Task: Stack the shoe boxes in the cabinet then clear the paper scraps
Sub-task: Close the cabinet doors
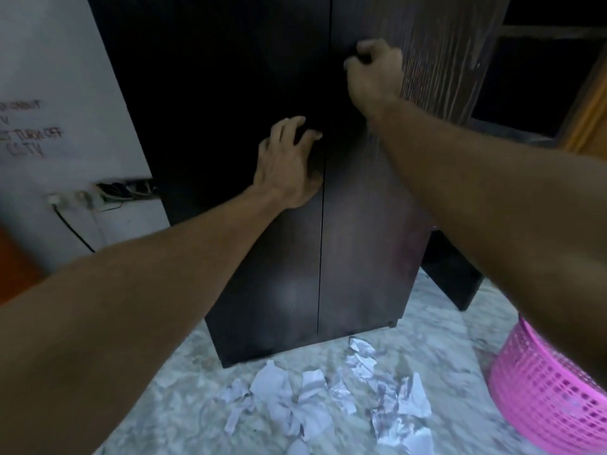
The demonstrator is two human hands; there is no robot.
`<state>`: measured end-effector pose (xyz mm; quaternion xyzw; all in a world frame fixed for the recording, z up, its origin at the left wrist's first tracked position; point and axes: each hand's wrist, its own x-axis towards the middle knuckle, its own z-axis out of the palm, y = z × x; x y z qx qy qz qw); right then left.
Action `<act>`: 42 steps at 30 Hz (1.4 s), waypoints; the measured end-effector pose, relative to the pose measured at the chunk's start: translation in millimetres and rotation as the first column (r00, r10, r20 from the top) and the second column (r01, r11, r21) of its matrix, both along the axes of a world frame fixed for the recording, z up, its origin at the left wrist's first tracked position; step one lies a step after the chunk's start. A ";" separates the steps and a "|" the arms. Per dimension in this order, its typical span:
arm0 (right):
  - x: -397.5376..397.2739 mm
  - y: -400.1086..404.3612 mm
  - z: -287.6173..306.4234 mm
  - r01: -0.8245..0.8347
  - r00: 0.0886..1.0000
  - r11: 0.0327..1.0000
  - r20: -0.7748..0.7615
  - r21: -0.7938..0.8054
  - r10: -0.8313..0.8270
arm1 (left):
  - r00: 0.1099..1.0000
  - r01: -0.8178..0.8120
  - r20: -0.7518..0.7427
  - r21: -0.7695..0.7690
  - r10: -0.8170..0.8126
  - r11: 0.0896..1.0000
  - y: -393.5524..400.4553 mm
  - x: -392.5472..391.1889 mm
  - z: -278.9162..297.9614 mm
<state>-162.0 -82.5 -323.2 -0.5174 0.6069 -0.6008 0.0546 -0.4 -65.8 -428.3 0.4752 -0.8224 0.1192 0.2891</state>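
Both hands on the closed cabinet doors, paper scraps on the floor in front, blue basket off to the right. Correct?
Not quite: the basket is pink, not blue, as the head view shows. The rest holds: the left hand and right hand are on the closed cabinet doors, and the paper scraps lie on the floor in front.

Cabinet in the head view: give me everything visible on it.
The cabinet is tall, dark brown to near black, with a smooth, slightly glossy wood-look finish. Two doors meet at a thin vertical seam down the middle, apparently closed. It stands upright on the pale marbled floor, paper scraps in front of its base. The left hand rests with spread fingers on the left door beside the seam; the right hand, curled, is on the right door higher up.
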 end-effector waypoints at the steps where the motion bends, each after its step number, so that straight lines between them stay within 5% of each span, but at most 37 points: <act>1: -3.3 7.7 -28.8 -0.034 0.997 0.996 -0.062 0.081 0.039 | 0.997 -0.044 0.070 0.035 0.041 0.998 -1.7 4.6 -17.0; 5: -10.1 15.8 -110.0 -0.087 0.959 0.925 -0.221 0.370 0.178 | 0.925 -0.170 0.353 0.053 0.141 0.984 -5.8 21.0 -70.9; 9: -5.2 20.7 -138.2 -0.118 0.922 0.877 -0.277 0.466 0.272 | 0.899 -0.186 0.410 0.041 0.153 0.982 -12.0 30.1 -76.0; 23: -7.4 23.8 -149.5 -0.061 0.923 0.859 -0.299 0.508 0.242 | 0.913 -0.099 0.386 -0.102 0.131 0.990 -30.1 37.3 -96.8; 27: -9.4 20.1 -160.9 -0.094 0.925 0.875 -0.284 0.474 0.254 | 0.971 -0.077 0.214 -0.134 0.104 0.988 -26.1 17.4 -105.6; 32: -29.4 34.2 -201.4 -0.096 0.906 0.890 -0.331 0.445 0.263 | 0.998 0.041 -0.041 -0.059 -0.043 0.997 -11.0 -41.4 -139.4; 37: -98.8 75.3 -280.9 -0.032 0.918 0.820 -0.308 0.572 0.251 | 0.976 0.214 -0.065 0.118 -0.207 0.970 21.0 -91.1 -221.8; 42: -152.8 101.3 -404.3 0.010 0.903 0.669 -0.293 0.743 0.313 | 0.985 0.160 -0.003 0.405 -0.174 0.900 42.9 -102.4 -350.0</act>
